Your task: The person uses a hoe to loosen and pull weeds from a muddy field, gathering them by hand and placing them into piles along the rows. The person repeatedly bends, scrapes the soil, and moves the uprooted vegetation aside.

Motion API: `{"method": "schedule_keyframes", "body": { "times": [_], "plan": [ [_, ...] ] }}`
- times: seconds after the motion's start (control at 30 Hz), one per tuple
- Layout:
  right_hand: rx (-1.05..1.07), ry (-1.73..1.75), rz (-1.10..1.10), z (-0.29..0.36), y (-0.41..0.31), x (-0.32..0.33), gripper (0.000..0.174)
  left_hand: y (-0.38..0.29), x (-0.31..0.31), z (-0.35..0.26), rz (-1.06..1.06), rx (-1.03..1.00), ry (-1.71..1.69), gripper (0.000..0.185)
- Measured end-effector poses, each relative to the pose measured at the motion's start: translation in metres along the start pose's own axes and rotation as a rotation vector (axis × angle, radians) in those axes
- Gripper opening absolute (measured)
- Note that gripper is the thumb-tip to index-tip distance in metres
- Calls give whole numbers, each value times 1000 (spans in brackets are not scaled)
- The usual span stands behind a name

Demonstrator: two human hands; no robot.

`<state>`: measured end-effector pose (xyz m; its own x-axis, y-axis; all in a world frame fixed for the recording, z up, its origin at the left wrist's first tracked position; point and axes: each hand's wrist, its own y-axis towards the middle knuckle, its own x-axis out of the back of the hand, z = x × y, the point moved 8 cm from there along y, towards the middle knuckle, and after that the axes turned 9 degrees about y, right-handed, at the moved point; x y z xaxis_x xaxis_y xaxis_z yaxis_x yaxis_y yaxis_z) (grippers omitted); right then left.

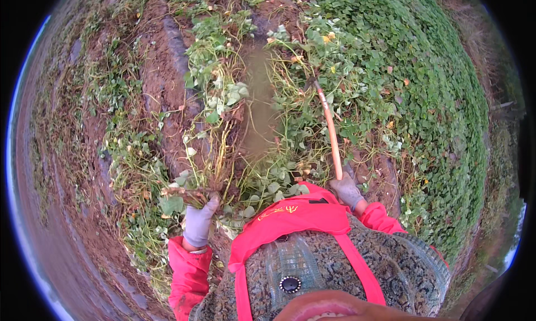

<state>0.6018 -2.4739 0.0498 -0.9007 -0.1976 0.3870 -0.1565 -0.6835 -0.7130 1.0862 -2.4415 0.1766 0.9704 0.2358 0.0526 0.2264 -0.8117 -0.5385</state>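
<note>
My gloved left hand [199, 222] is closed round the base of a bunch of uprooted leafy vines [217, 153], whose yellowish stems spread upward from it. At the right, my gloved right hand [347, 191] grips the lower end of the wooden handle of a sickle [331, 128]. The tool's dark metal head [310, 81] lies at the far end among green vines, and its shape is partly hidden by them. A red apron [293, 216] spans my front between the two hands.
Dense standing vines [418, 90] cover the right side. To the left run soil ridges with strips of dark plastic film [173, 40] and loose, tangled vines [130, 153]. Bare brown soil [161, 78] shows between them. Part of the middle is blurred.
</note>
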Motion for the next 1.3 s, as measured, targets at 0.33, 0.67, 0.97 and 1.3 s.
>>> {"method": "schedule_keyframes", "body": {
  "times": [0.33,0.67,0.97,1.3],
  "plan": [
    [-47,54,83,15,29,64,46,135,-130,-394,145,-833,238,45],
    [-144,1176,146,43,98,23,18,489,-305,-179,446,-399,1297,65],
    [8,1319,-131,43,85,47,21,401,-206,106,724,-26,1108,58],
    [-95,1357,-537,-62,38,14,17,433,106,268,614,334,934,54]
  ]
}}
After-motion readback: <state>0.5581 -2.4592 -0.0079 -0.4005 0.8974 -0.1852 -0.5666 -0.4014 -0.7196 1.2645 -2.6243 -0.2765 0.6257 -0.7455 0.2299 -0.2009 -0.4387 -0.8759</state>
